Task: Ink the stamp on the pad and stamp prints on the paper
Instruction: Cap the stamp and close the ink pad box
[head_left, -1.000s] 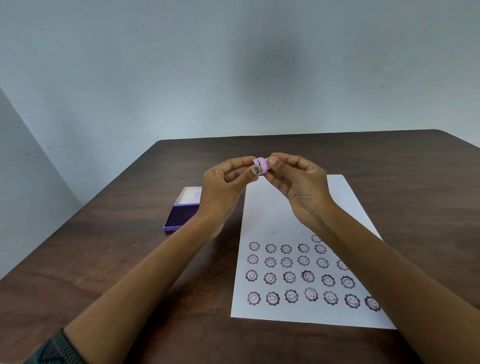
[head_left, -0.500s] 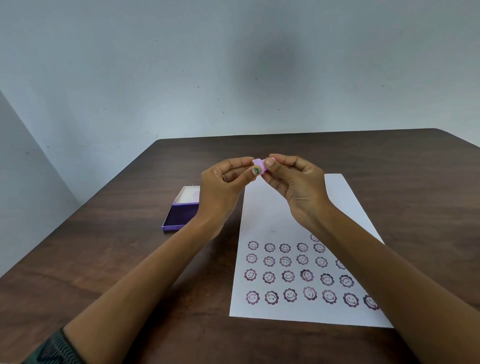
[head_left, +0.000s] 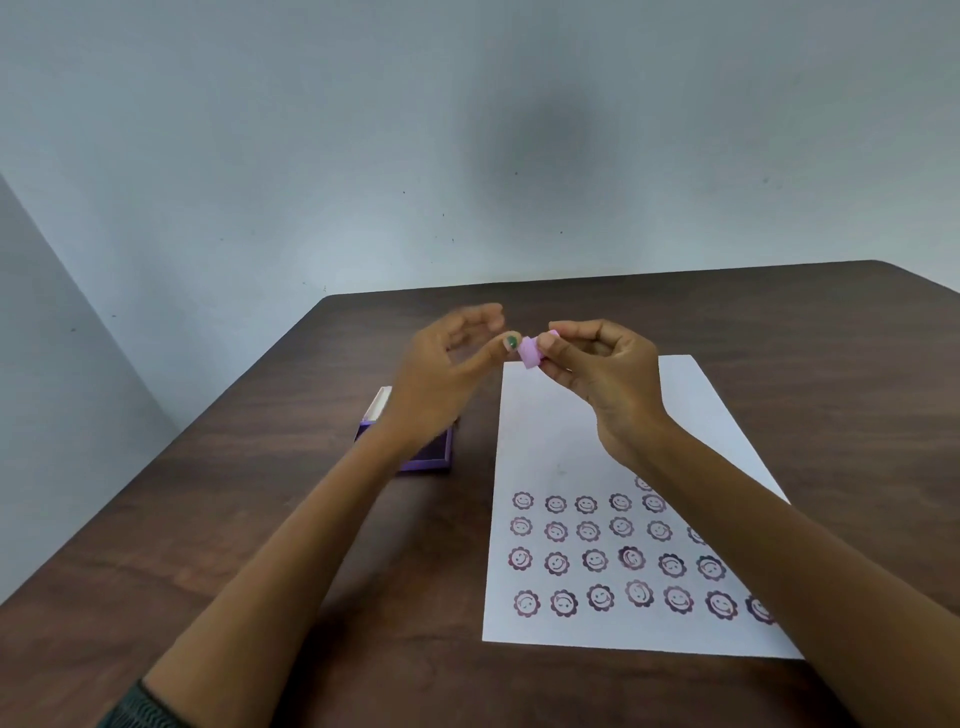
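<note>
A small pink-purple stamp (head_left: 531, 353) is pinched in the fingertips of my right hand (head_left: 602, 371), held up over the top of the white paper (head_left: 571, 431). My left hand (head_left: 447, 374) is just left of the stamp with its fingers apart and blurred; its thumb tip is close to the stamp but seems off it. The paper carries several rows of purple smiley-flower prints (head_left: 595, 561) in its near half. The open purple ink pad (head_left: 434, 454) lies on the table left of the paper, mostly hidden behind my left wrist.
The dark wooden table (head_left: 260, 519) ends at a far edge against a pale wall. The ink pad's white lid (head_left: 378, 405) stands open behind the pad. The far half of the paper is unprinted.
My left hand has let go of the stamp and opened, drifting slightly left. The right hand now holds the stamp alone.
</note>
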